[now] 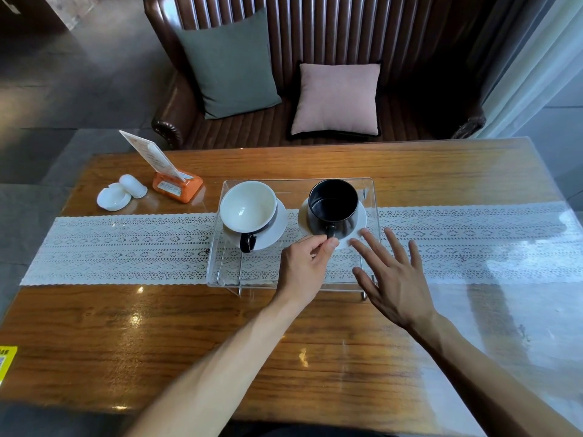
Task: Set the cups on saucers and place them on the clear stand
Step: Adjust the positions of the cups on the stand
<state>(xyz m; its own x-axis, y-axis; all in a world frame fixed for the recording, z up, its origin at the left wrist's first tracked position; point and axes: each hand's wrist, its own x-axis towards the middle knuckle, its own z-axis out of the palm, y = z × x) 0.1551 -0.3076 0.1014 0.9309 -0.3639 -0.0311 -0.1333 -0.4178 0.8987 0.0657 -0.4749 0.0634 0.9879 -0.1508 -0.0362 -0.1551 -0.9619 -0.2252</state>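
Observation:
A clear stand (369, 197) sits mid-table over a white lace runner. On its left part a cup with a white inside and black handle (247, 206) rests on a white saucer (279, 220). On the right part a black cup (332, 206) rests on another white saucer (362, 216). My left hand (304, 263) pinches the black cup's handle at the near side. My right hand (394, 275) hovers with fingers spread just right of it, fingertips near the saucer's rim, holding nothing.
A white ashtray (113, 198) with a small white container (133, 185) and an orange menu holder (177, 185) stand at the table's far left. A brown leather sofa (331, 26) with two cushions faces the table's far edge. A yellow sticker (7, 362) lies at the left edge.

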